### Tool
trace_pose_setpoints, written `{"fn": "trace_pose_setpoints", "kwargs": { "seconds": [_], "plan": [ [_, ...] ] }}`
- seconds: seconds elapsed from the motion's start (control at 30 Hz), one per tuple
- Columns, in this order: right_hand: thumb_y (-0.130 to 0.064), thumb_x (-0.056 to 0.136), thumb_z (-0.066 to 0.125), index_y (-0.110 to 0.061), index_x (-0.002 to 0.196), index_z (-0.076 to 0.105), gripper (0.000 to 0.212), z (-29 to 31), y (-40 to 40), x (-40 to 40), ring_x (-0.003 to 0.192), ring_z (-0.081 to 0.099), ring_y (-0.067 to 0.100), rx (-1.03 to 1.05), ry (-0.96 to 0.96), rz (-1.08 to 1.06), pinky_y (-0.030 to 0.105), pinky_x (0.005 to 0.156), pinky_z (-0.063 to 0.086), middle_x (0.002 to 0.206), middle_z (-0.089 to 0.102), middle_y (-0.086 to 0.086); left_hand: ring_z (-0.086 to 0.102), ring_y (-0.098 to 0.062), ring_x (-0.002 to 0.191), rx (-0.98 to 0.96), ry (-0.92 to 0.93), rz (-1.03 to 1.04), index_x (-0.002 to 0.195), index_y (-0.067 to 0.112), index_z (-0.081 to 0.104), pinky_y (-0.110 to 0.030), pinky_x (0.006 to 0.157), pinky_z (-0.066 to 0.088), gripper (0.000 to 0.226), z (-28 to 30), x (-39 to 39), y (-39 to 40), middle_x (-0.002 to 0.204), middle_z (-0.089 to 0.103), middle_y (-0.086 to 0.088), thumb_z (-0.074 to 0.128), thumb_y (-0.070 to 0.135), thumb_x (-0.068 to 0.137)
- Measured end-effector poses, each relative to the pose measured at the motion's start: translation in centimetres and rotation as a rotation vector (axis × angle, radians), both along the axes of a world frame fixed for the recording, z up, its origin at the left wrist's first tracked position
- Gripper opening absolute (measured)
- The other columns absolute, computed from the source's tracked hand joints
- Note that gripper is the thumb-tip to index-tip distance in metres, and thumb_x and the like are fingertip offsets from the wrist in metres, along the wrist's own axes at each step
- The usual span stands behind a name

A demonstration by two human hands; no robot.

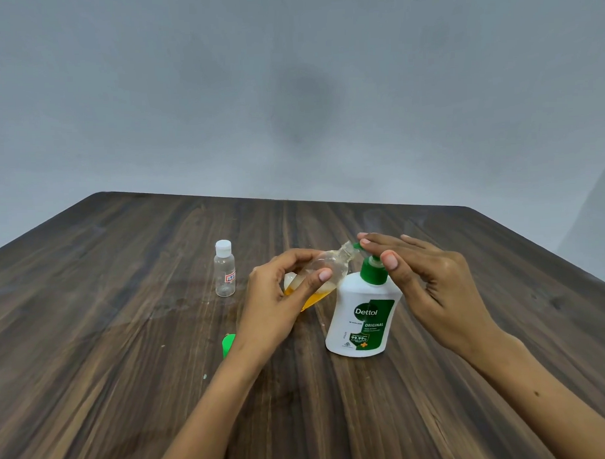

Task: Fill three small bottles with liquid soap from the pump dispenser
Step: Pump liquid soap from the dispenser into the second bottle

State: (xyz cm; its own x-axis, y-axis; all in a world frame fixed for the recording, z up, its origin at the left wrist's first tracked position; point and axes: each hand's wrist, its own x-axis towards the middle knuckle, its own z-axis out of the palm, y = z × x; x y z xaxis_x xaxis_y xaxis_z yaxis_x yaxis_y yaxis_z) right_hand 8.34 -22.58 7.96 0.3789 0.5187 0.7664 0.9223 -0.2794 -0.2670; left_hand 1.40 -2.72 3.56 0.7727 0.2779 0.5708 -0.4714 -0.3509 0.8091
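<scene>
left hand (279,298) gripping tilted bottle (325,273) w/ orange soap, right hand (429,276) flat on dispenser (362,316) pump

Pump dispenser (362,309) label reads "Dettol", "ORIGINAL", "99.99%". Capped small bottle (224,270) near the table's left side has a sticker, unreadable.

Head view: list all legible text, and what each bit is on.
"Dettol": green label on the pump dispenser.
"ORIGINAL": same label, below the brand.
"99.99%": same label, lower down.
The fine print around these is too small to read.
The red and blue sticker on the capped small bottle is too blurred to read.
No text on the tilted bottle or the green cap.
</scene>
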Motion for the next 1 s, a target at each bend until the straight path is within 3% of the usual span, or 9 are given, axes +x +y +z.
{"fn": "trace_pose_setpoints", "kwargs": {
  "seconds": [0.53,1.0],
  "plan": [
    [-0.049,0.101,0.034,-0.018,0.12,0.067,0.049,0.3,0.04,-0.11,0.121,0.057,0.003,0.004,0.017,0.022,0.042,0.102,0.047,0.126,0.064,-0.008,0.066,-0.007,0.104,-0.009,0.0,0.005,0.107,0.027,0.071,-0.032,0.092,0.052,0.026,-0.13,0.05,0.06,0.103,0.073,0.012,0.068,0.037,0.083],
    [-0.049,0.101,0.034,-0.017,0.116,0.069,0.05,0.31,0.04,0.19,0.116,0.061,0.005,0.045,0.066,0.054,0.044,0.096,0.051,0.122,0.067,-0.008,0.066,-0.006,0.105,-0.012,0.017,0.006,0.107,0.027,0.071,-0.026,0.091,0.051,0.028,-0.2,0.13,-0.02,0.103,0.074,0.012,0.067,0.038,0.081]
  ]
}}
